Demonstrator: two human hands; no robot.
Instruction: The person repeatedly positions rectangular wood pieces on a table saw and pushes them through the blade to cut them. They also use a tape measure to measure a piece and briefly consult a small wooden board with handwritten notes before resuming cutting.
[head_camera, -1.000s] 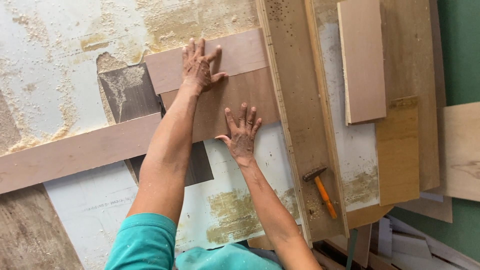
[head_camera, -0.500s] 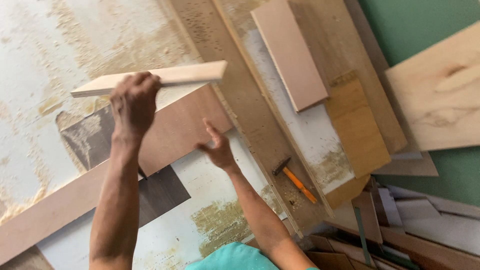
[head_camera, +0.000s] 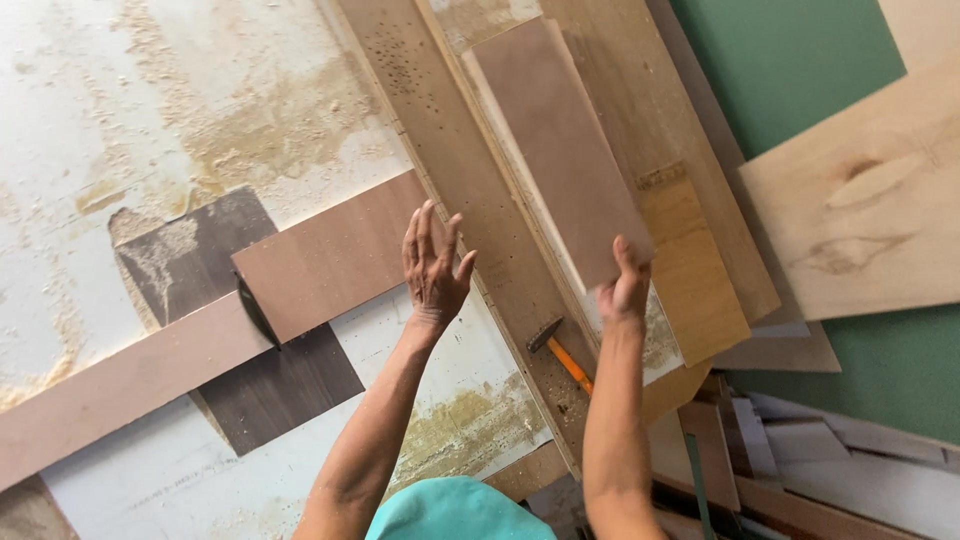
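Head view: the left hand (head_camera: 434, 268), fingers spread and holding nothing, hovers at the end of a smooth, reddish-brown rectangular plywood strip (head_camera: 330, 255) lying on the glue-stained white worktable (head_camera: 150, 100). The right hand (head_camera: 624, 287) grips the near end of a matte brown rectangular board (head_camera: 560, 150). An orange-handled hammer (head_camera: 560, 352) lies between the forearms.

Teal garment (head_camera: 455, 510), bare forearms, no gloves

surface: white glue-stained worktable (head_camera: 150, 100) | lay on it: long brown strip (head_camera: 120, 385), dark veneer square (head_camera: 270, 385), brown panel (head_camera: 330, 260), orange-handled hammer (head_camera: 562, 357)
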